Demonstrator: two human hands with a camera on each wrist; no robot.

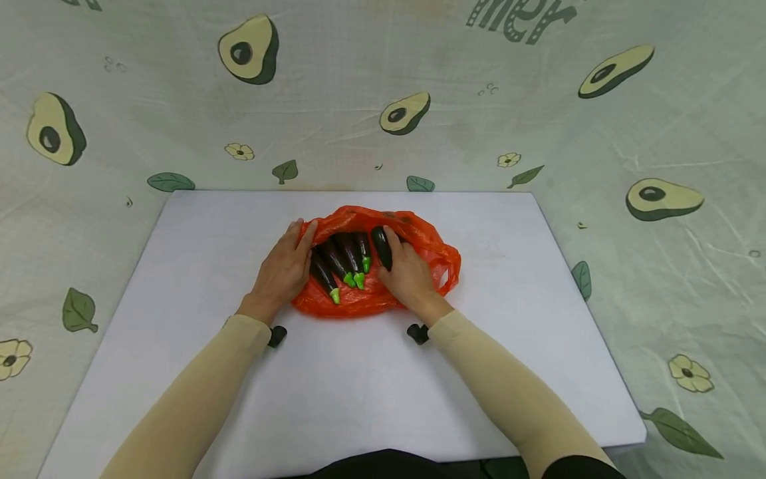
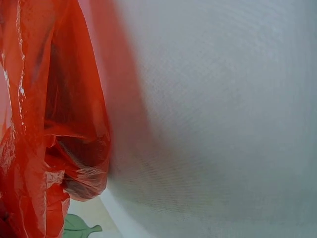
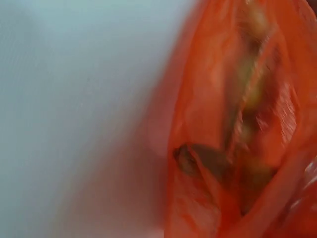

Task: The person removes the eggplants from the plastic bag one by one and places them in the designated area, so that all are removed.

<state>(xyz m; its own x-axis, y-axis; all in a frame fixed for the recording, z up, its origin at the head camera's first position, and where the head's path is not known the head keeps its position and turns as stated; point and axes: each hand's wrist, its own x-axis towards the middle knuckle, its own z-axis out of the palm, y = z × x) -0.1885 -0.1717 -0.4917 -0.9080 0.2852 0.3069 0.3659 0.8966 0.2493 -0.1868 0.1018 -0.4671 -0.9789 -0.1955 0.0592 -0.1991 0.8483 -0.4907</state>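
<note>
A red plastic bag (image 1: 359, 307) lies with its mouth spread, and several dark eggplants (image 1: 335, 258) with green stems rest side by side inside it. At the bag's left rim, my left hand (image 1: 284, 269) grips the plastic between thumb and fingers. My right hand (image 1: 409, 276) reaches into the right half of the bag and holds one dark eggplant (image 1: 382, 247). The left wrist view shows only the bag's side (image 2: 74, 99), no hand. In the right wrist view the bag (image 3: 203, 89) has blurred greenish and brownish shapes behind or within its folds.
The bag lies on a white table (image 1: 335, 392). Behind and beside the table hangs a pale green cloth (image 1: 335, 93) printed with avocados, leaves and flowers. Small black pieces (image 1: 417, 334) sit at both wrists. A bag handle loop (image 1: 453, 266) spreads to the right.
</note>
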